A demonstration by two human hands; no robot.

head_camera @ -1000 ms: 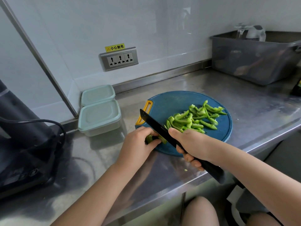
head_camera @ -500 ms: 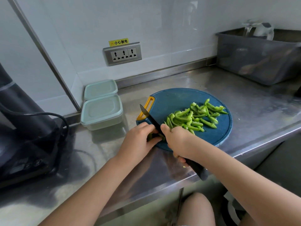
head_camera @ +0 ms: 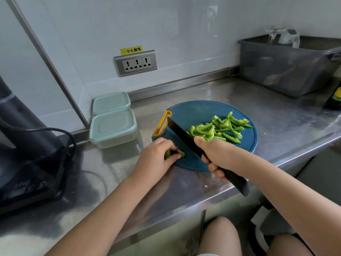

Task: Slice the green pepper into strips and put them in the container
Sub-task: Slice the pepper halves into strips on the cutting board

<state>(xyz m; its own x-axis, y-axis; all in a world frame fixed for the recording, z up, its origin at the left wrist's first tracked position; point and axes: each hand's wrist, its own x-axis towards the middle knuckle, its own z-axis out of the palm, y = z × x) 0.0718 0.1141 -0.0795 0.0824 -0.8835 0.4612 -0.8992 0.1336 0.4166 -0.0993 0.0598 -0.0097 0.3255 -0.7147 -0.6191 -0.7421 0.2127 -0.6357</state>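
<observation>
One small stub of green pepper (head_camera: 180, 153) remains, pinched by the left hand (head_camera: 156, 157) at the round blue cutting board's (head_camera: 193, 111) near-left edge. The right hand (head_camera: 219, 156), gripping the black knife (head_camera: 181, 134), has raised it after another cut; slicing seems nearly done.

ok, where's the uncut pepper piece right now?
Head view: the pepper piece sits at the cutting board's near-left edge, gripped by the left hand, just left of the knife.
</observation>
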